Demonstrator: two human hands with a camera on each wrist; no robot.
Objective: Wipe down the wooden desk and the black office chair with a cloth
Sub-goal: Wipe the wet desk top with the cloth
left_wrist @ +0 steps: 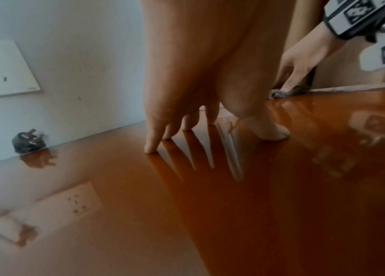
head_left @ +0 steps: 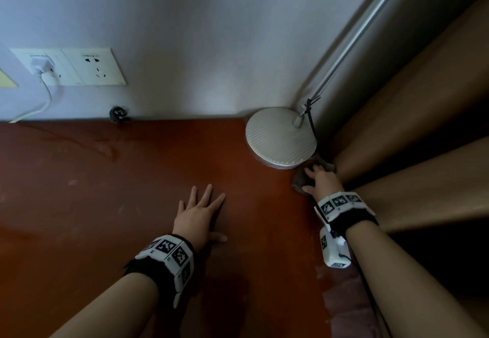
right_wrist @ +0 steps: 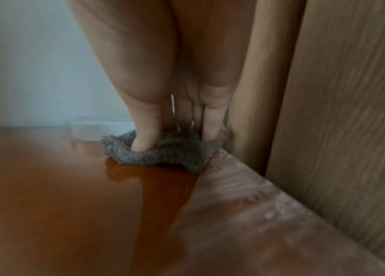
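The reddish-brown wooden desk fills the lower half of the head view. My left hand rests flat on it near the middle, fingers spread and straight, holding nothing. My right hand presses a grey cloth onto the desk's far right corner with straight fingers and thumb. The cloth is bunched under them, against the curtain. No chair is in view.
A round silver lamp base stands just behind the cloth, its pole slanting up. A brown curtain hangs along the desk's worn right edge. Wall sockets and a loose black plug are at the back.
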